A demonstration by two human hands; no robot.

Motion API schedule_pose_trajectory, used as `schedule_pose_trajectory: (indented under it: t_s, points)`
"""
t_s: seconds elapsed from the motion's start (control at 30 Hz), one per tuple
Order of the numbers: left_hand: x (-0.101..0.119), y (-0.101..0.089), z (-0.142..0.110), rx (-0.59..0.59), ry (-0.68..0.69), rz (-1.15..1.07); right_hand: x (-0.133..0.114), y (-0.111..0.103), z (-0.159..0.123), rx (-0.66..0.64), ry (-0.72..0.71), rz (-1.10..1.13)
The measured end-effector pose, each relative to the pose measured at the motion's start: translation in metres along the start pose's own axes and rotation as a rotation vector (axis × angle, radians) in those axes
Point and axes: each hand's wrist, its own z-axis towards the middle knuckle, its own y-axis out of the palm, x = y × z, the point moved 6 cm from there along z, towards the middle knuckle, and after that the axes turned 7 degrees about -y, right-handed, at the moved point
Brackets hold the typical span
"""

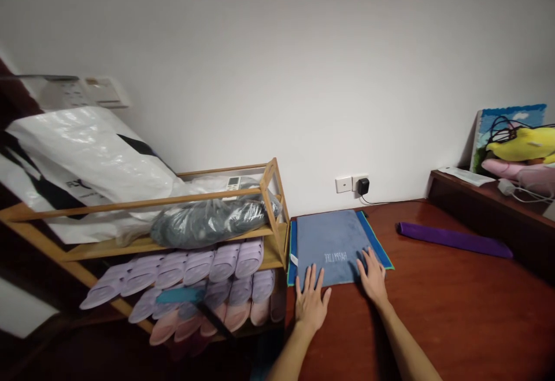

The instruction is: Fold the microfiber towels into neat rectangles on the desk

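Observation:
A grey-blue towel (325, 233) with "HAPPY LIFE" lettering, which reads upside down or mirrored from here, lies flat on the reddish-brown wooden table (433, 306). Beneath it a brighter blue cloth (376, 246) with a green edge shows along both sides. My left hand (311, 306) rests with fingers spread at the towel's near left corner, fingertips on the fabric. At the near right corner my right hand (373, 276) lies with fingers extended, touching the towel's edge. Neither hand grasps anything.
Left of the table stands a wooden shoe rack (273, 219) with several lilac slippers (199, 265), a white bag (99, 161) and a plastic-wrapped dark bundle (212, 219). A purple long pouch (455, 239) lies on the right. A black plug (363, 186) sits in the wall socket, its cable trailing.

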Motion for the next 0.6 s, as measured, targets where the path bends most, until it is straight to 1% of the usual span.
schedule_pose_trajectory:
  t_s: [0.03, 0.1, 0.2, 0.37, 0.47, 0.53, 0.6]
  points:
    - [-0.001, -0.003, -0.007, 0.051, -0.015, 0.014, 0.007, -0.002, 0.002, 0.030, 0.032, 0.002]
    - [-0.001, -0.005, -0.019, 0.087, 0.005, 0.023, 0.023, -0.007, 0.007, 0.068, 0.093, -0.006]
    - [0.001, -0.002, -0.026, 0.056, 0.051, 0.007, 0.053, -0.017, 0.020, 0.098, 0.183, -0.016]
    - [-0.005, 0.003, -0.022, 0.049, 0.038, -0.056, 0.115, -0.041, 0.051, 0.073, 0.308, -0.032]
    - [-0.012, 0.015, -0.018, -0.004, 0.037, -0.090, 0.150, -0.052, 0.071, 0.048, 0.378, -0.024]
    - [-0.018, 0.026, -0.014, -0.061, 0.037, -0.118, 0.165, -0.055, 0.083, 0.038, 0.377, -0.010]
    - [-0.024, 0.037, -0.010, -0.099, 0.026, -0.131, 0.174, -0.052, 0.093, 0.025, 0.351, -0.004]
